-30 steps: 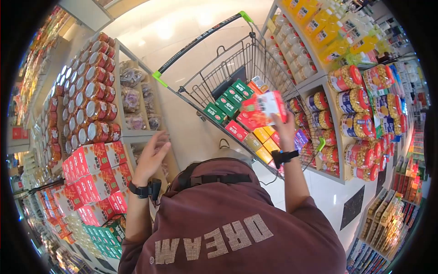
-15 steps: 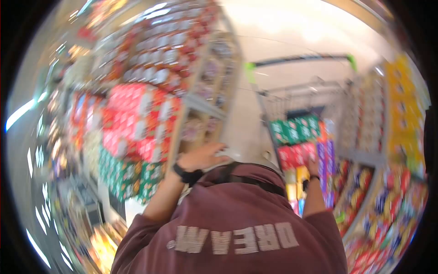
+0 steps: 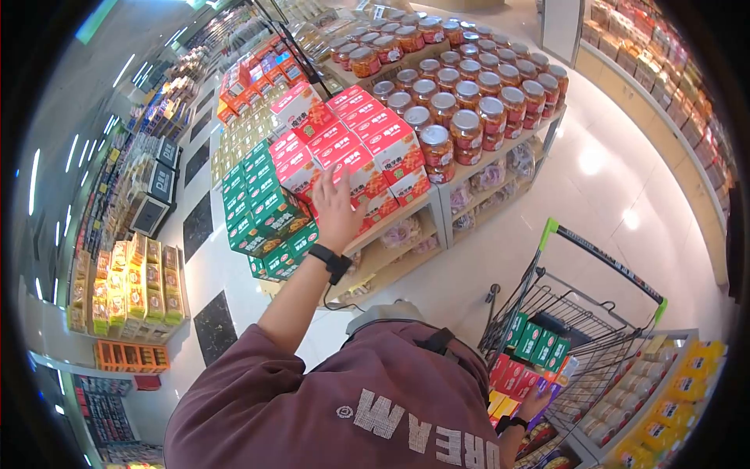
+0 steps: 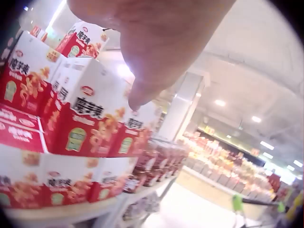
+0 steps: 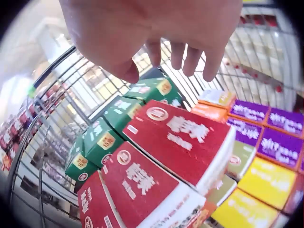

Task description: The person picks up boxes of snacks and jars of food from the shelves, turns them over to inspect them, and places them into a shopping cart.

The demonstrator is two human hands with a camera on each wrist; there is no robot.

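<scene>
In the head view the left hand (image 3: pixel 337 209) reaches over stacked red-and-white boxes (image 3: pixel 349 159), fingers spread; the left wrist view shows it above and in front of those boxes (image 4: pixel 90 114), and whether it touches one I cannot tell. At the lower right, the right hand (image 3: pixel 534 403) is over the cart's boxes. Seen from the right wrist, this hand (image 5: pixel 156 38) hangs with extended fingers above red boxes (image 5: pixel 180 137) and holds nothing. Beside the red boxes lie green boxes (image 5: pixel 114 114), purple boxes (image 5: pixel 280 142) and yellow boxes (image 5: pixel 266 180).
Lidded jars (image 3: pixel 466 129) stand right of the red-and-white boxes, green boxes (image 3: pixel 258 207) to their left. The wire cart (image 3: pixel 582 301) is at the lower right, near a shelf of yellow packages (image 3: pixel 680 391). A low display (image 3: pixel 137 289) is at the left.
The view has swung toward the stacked boxes. The left hand has moved out over them. The right hand, which held a red-and-white box over the cart, has let it go.
</scene>
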